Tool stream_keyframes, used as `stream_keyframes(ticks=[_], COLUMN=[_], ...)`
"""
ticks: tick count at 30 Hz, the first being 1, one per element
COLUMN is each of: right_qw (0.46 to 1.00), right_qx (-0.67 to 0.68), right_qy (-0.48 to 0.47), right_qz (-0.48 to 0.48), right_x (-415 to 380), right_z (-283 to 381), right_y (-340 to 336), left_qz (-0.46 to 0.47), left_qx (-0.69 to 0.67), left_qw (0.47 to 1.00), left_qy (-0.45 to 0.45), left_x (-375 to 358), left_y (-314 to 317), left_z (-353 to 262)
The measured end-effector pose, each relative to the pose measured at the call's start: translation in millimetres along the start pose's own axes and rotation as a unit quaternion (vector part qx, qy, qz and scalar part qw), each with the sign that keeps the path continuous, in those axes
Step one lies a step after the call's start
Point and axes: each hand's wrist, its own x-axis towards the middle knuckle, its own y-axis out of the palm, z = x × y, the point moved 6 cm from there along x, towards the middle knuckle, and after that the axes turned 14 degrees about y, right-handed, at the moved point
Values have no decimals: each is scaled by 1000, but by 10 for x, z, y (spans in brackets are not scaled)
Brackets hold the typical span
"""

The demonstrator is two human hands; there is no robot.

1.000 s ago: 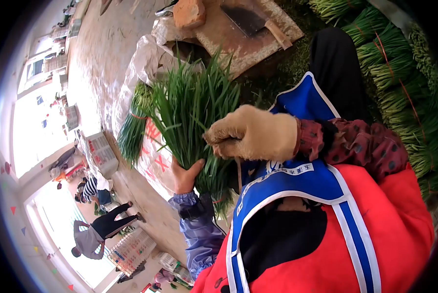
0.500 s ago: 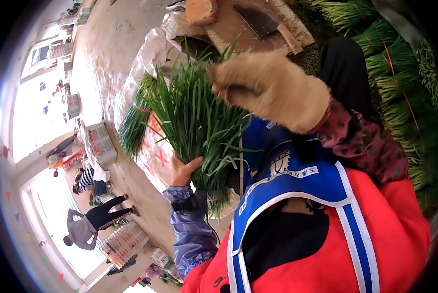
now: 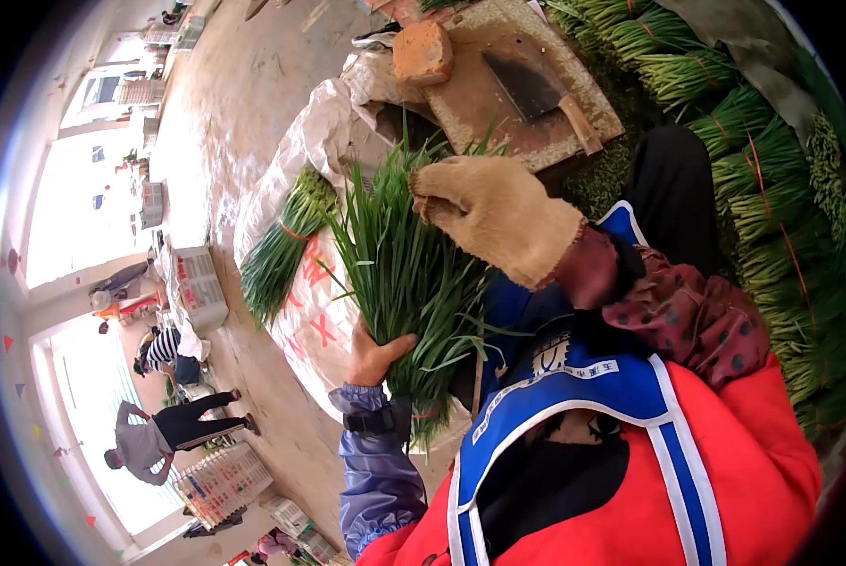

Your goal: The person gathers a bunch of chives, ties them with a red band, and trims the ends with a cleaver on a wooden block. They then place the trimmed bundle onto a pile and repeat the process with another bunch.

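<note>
My bare left hand [image 3: 378, 355] is closed around a loose, leafy bunch of garlic chives [image 3: 409, 274], thumb across the front. A red band shows near the bunch's lower end. My right hand [image 3: 498, 215], in a tan knitted glove, is at the upper part of the bunch with its fingers curled together. Whether any leaves are pinched in the glove is hidden. Left of the bunch, a tied bundle of chives [image 3: 286, 247] lies on a white woven sack [image 3: 312, 294] with red print.
Beyond the sack, a board [image 3: 475, 113] carries a cleaver [image 3: 527, 87] and a brick [image 3: 422, 53]. Tied chive bundles [image 3: 763, 203] line the right side. Loose green trimmings [image 3: 597, 170] lie by my knee. At far left, a person [image 3: 149, 441] stands near stacked crates [image 3: 223, 483].
My gloved right hand was blurred by motion and now looks steadier, with its fingers curled more closely at the leaves. The view has shifted slightly. My left hand keeps its hold.
</note>
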Motion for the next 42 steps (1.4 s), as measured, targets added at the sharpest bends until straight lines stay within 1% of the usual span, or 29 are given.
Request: stream_keyframes(ticks=[1,3,4,6,7,8,10,12,13,14,15,16,17,18,19,20,22,23,25,26,28,30,32,34,36,38,39,40,42], right_qw=[1000,986,986,928,889,889,945,987,986,980,968,969,956,949,955,961,970,946,917,899,880,884,866,878,869,848,848,835,822], right_qx=[-3,-162,-163,-328,-390,-389,-282,-115,-32,5,56,136,-195,-267,-256,-245,-198,-233,-317,-355,-308,-256,-220,-177,-109,-53,-60,-41,-33], right_qy=[0,-10,-11,29,17,16,20,105,159,151,190,171,-47,-3,15,31,-94,-174,-121,-85,53,83,156,161,209,241,233,235,229], right_qz=[-3,43,43,174,239,240,166,34,-45,-131,-156,-116,-213,-168,-148,-126,102,144,212,243,357,382,421,415,436,470,472,497,521], right_x=[25,105,165,282,334,343,365,428,481,562,762,615,559,473,383,275,-66,-247,-395,-411,-471,-565,-621,-708,-776,-817,-807,-814,-829], right_z=[18,87,142,129,71,6,-96,-285,-425,-568,-903,-632,-424,-349,-57,187,382,407,30,-169,-468,-749,-906,-1150,-1280,-1443,-1540,-1641,-1825], right_y=[-25,80,81,281,426,476,494,366,264,106,37,-196,-364,-411,-459,-457,-142,64,489,600,691,692,655,661,696,778,810,860,932], left_qz=[3,5,4,-2,-6,-7,-26,-31,-13,4,22,17,26,32,54,38,86,97,128,103,-61,-183,-245,-199,-79,12,6,6,-54], left_qx=[-1,-5,-6,15,19,19,46,20,40,60,72,66,53,41,41,34,55,61,91,217,249,181,164,256,373,232,185,126,69], left_qw=[1000,1000,1000,1000,1000,1000,999,999,999,998,997,998,998,999,998,999,994,992,984,949,956,961,955,926,888,932,935,975,996], left_qy=[3,13,14,-5,10,8,3,-6,5,15,3,-3,5,15,11,6,41,52,86,204,140,100,-30,-195,-257,-279,-304,-183,-12], left_x=[17,30,33,21,21,11,-1,36,68,86,97,105,122,153,187,237,295,323,344,305,66,-397,-1093,-1864,-2532,-2485,-2459,-2168,-1524], left_y=[11,29,38,43,38,30,5,15,54,85,104,116,151,171,198,204,319,349,296,144,-475,-1078,-1602,-1812,-1580,-694,-320,26,422], left_z=[-13,-39,-48,-33,-38,-33,-6,21,-26,-81,-113,-121,-136,-170,-246,-278,-308,-279,-334,-463,-461,-369,140,793,1476,1431,1587,1485,1014])
